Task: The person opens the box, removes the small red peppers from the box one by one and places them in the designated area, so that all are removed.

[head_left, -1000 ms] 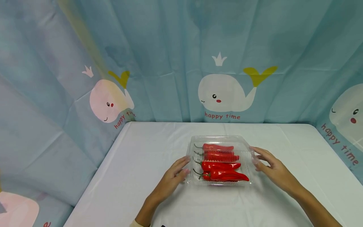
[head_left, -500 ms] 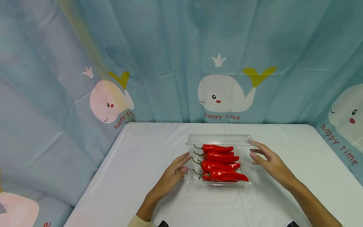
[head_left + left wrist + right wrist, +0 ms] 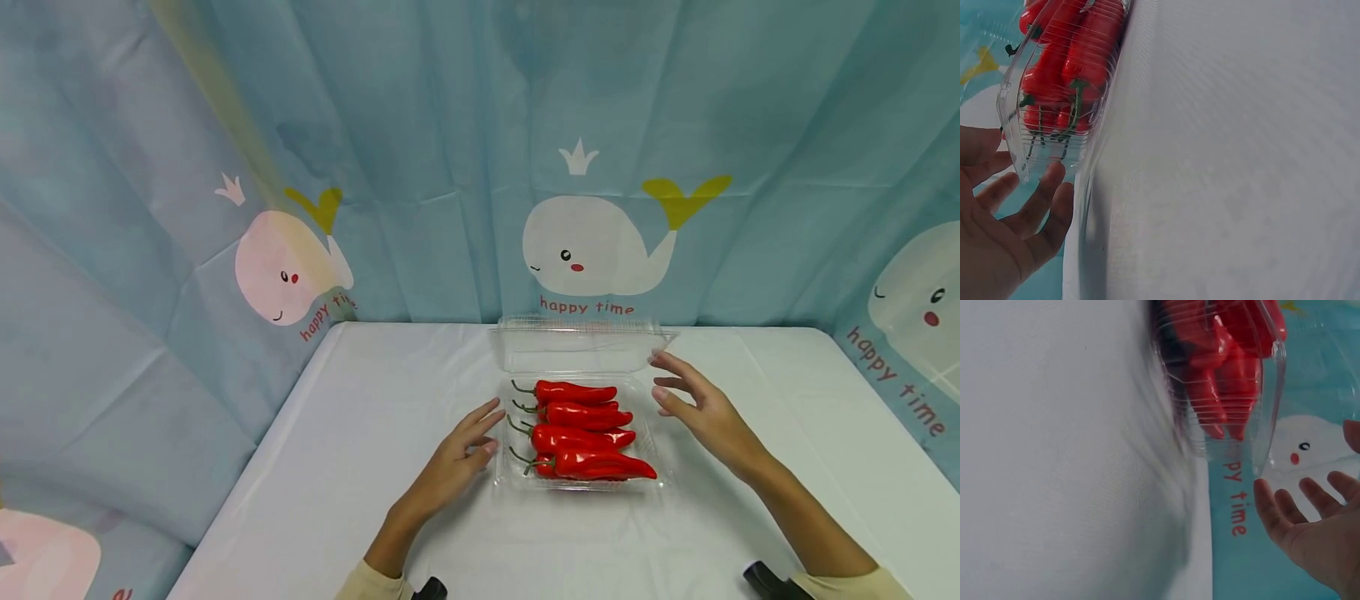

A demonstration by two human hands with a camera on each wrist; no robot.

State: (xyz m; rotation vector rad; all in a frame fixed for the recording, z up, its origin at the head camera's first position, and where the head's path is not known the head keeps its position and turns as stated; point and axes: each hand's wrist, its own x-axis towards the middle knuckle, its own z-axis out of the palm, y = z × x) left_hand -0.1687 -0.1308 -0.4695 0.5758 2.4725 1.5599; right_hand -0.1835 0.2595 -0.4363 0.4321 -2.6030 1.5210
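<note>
A clear plastic clamshell box (image 3: 648,450) sits on the white table with several red chili peppers (image 3: 588,439) lying in its base, green stems to the left. Its lid (image 3: 573,350) stands swung back at the far side. My left hand (image 3: 454,458) is at the box's left side with fingers loosely bent; the left wrist view has its fingertips against or very near the clear wall (image 3: 1029,147). Beside the lid's right end, my right hand (image 3: 701,408) has its fingers spread and grips nothing. Whether a right fingertip touches the lid, I cannot tell.
White cloth covers the table (image 3: 360,400). A blue curtain (image 3: 420,167) printed with whales hangs along the back and sides, close behind the raised lid. Dark wrist-camera parts (image 3: 772,581) show by the sleeves at the bottom edge.
The lid has swung up and back from over the peppers. My right hand followed it away and slightly left, loosening from its edge. My left hand has barely moved.
</note>
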